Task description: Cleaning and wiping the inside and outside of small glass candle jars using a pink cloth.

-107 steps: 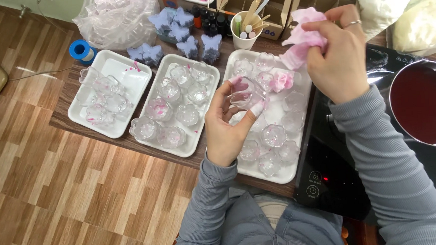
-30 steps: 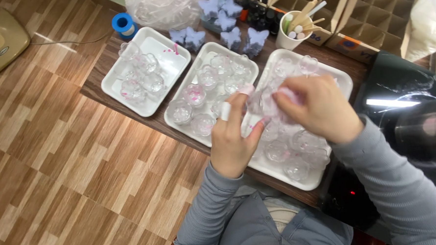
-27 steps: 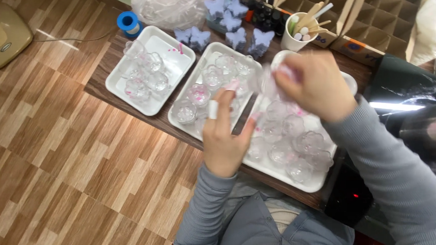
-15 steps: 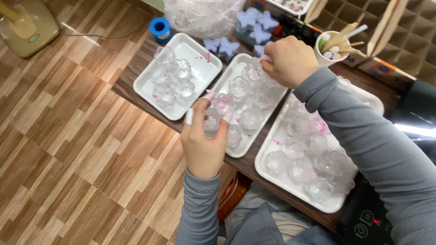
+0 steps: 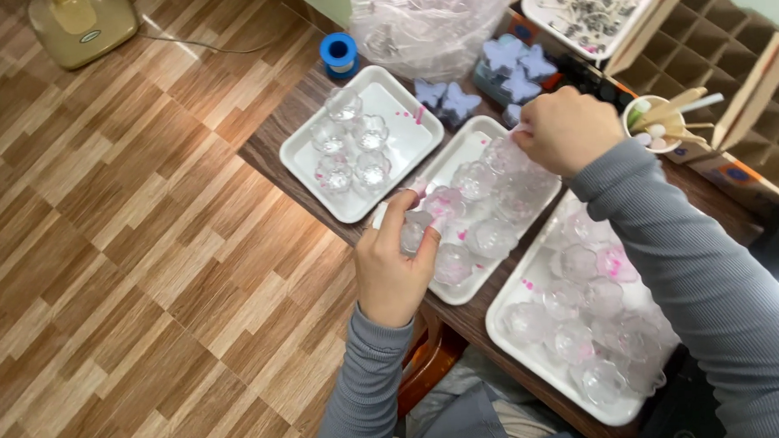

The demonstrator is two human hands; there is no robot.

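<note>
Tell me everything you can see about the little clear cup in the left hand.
The clear cup is small, see-through and glass-like, with a scalloped, flower-like rim, though plastic is possible. The left hand pinches it between thumb and fingers at the near corner of the middle white tray; whether it is lifted or resting is unclear. Pink specks lie on the tray close by, and similar cups sit beside it.

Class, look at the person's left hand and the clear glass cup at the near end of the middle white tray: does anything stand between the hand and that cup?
Nothing visible does. The left hand already has its fingers around the clear glass cup at the near end of the middle tray. The right hand is over the tray's far end, apart from it.
</note>
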